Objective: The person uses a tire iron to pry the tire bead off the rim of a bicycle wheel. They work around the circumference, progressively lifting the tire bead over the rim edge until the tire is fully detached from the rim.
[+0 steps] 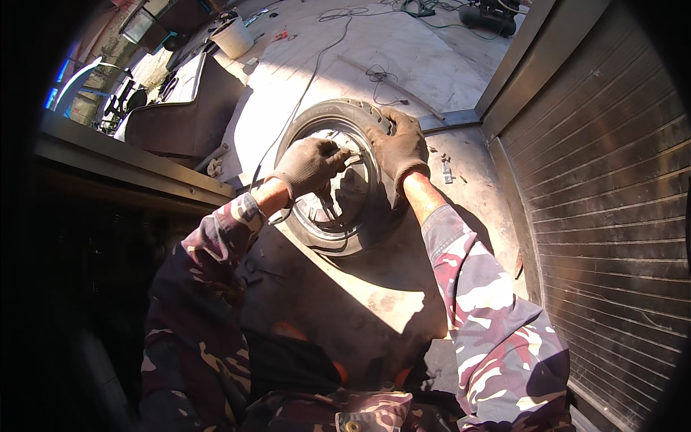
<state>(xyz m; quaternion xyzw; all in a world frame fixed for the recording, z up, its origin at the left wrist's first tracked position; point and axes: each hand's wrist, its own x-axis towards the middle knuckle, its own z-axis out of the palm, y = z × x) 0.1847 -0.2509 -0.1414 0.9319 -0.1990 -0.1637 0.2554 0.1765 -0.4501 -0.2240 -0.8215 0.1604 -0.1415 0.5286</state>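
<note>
A small wheel with a black tyre stands tilted on the floor in front of me, its metal hub in bright sun with dark shadows across it. My left hand, in a brown work glove, is over the upper left of the hub. Its fingers are pinched together; what they hold, if anything, is too small to make out. Around the tyre's upper right side closes my right hand, gloved alike. A dark cable curves beside the wheel below my left wrist.
A ribbed metal door stands at the right, a metal frame rail at the left. Small metal parts lie right of the wheel. Farther off are a white bucket, a brown panel, loose cables and a black machine.
</note>
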